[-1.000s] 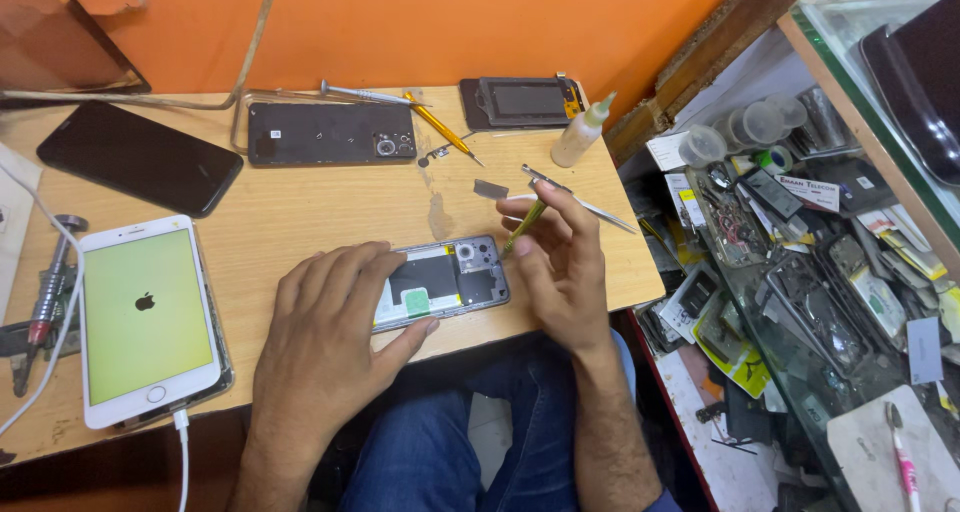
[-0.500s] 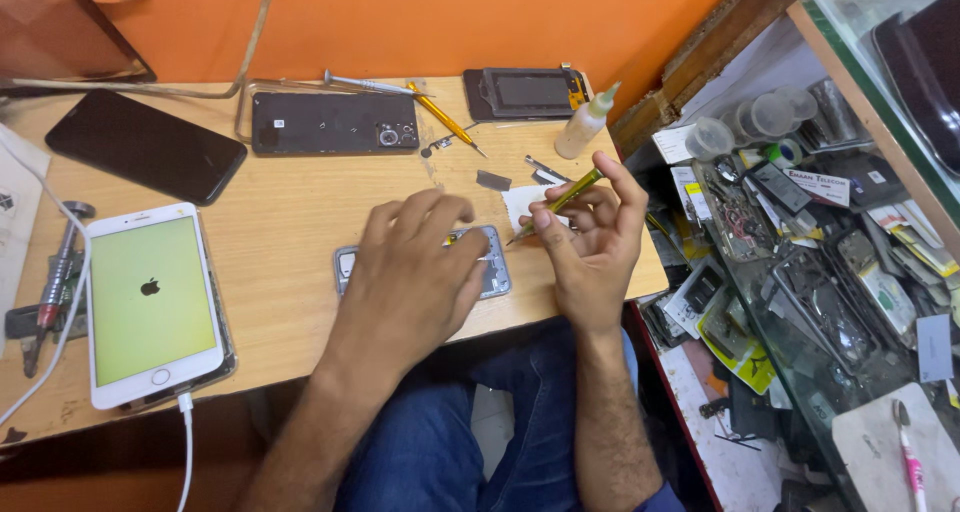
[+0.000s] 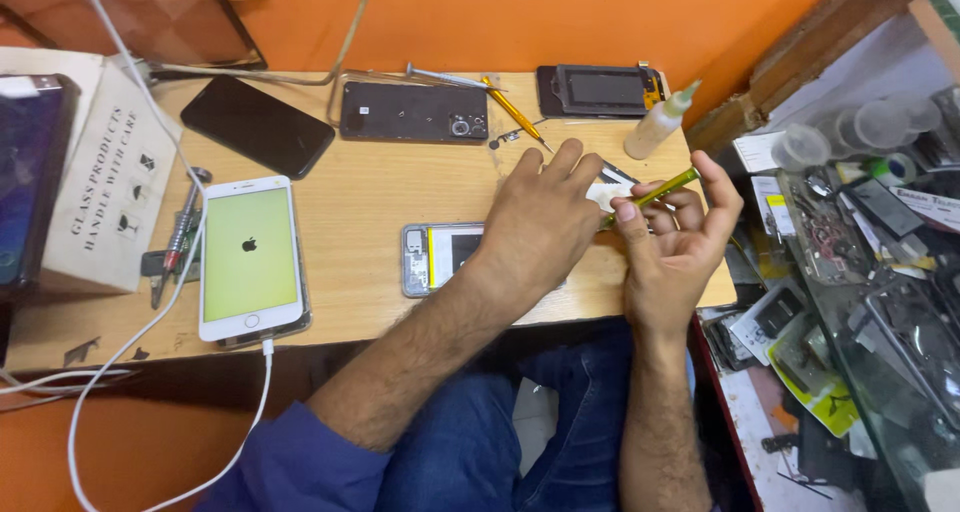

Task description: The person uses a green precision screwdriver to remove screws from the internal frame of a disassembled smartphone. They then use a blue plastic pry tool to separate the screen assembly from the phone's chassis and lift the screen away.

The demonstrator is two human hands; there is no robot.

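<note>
An opened phone (image 3: pixel 438 257) with its back off lies on the wooden table (image 3: pixel 380 187), partly hidden under my left forearm. My left hand (image 3: pixel 540 222) reaches across it toward the far right, fingers spread and extended over small parts near a white card (image 3: pixel 608 194); whether it grips anything is hidden. My right hand (image 3: pixel 675 247) is closed around a yellow-green screwdriver (image 3: pixel 668 185), held tilted above the table's right edge, its tip pointing toward my left fingers.
A white phone (image 3: pixel 250 257) with a lit screen lies at left on a white cable (image 3: pixel 150 332). Two dark phones (image 3: pixel 258 124) (image 3: pixel 412 112), a screen module (image 3: pixel 598 92), a glue bottle (image 3: pixel 660 122), a yellow screwdriver (image 3: pixel 512 110) and a cardboard box (image 3: pixel 100 182) sit behind. A cluttered parts tray (image 3: pixel 860 262) stands right.
My left hand left the opened phone and slid right and farther away, uncovering the phone's left half. My right hand lifted the screwdriver and turned it toward the right edge.
</note>
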